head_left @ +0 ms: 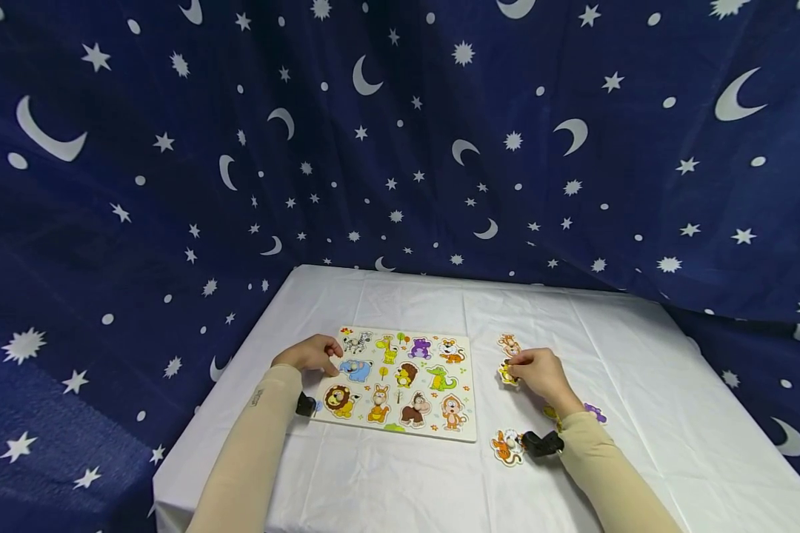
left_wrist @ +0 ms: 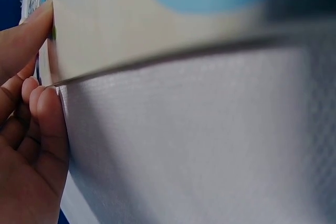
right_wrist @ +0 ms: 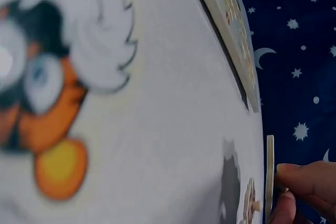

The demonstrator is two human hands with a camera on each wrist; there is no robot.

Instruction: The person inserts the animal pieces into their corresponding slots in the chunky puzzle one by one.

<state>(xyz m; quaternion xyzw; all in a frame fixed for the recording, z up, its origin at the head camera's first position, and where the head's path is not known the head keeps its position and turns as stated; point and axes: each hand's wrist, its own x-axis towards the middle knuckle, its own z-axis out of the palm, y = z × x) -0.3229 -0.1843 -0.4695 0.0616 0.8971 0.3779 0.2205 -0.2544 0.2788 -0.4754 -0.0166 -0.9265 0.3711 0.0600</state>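
Observation:
A wooden animal puzzle board [head_left: 373, 428] lies on the table with rows of animal pictures. My left hand [head_left: 313, 353] grips its left edge; in the left wrist view the thumb [left_wrist: 42, 22] is on the board's face and curled fingers [left_wrist: 50, 114] are at its edge. To the right of the board, my right hand [head_left: 540, 372] pinches a yellow and brown puzzle piece [head_left: 507, 373]. That piece [right_wrist: 270, 171] appears edge-on in the right wrist view, above the cloth. An orange puzzle piece [head_left: 509, 343] lies just beyond it.
An orange-and-white tiger piece [head_left: 506, 448] lies nearer, beside the black right wrist camera [head_left: 541, 443]. A purple piece [head_left: 596, 412] and a yellow piece [head_left: 550, 412] are partly hidden by the right arm. White cloth [head_left: 387, 485] covers the table; a blue starry curtain [head_left: 400, 148] hangs behind.

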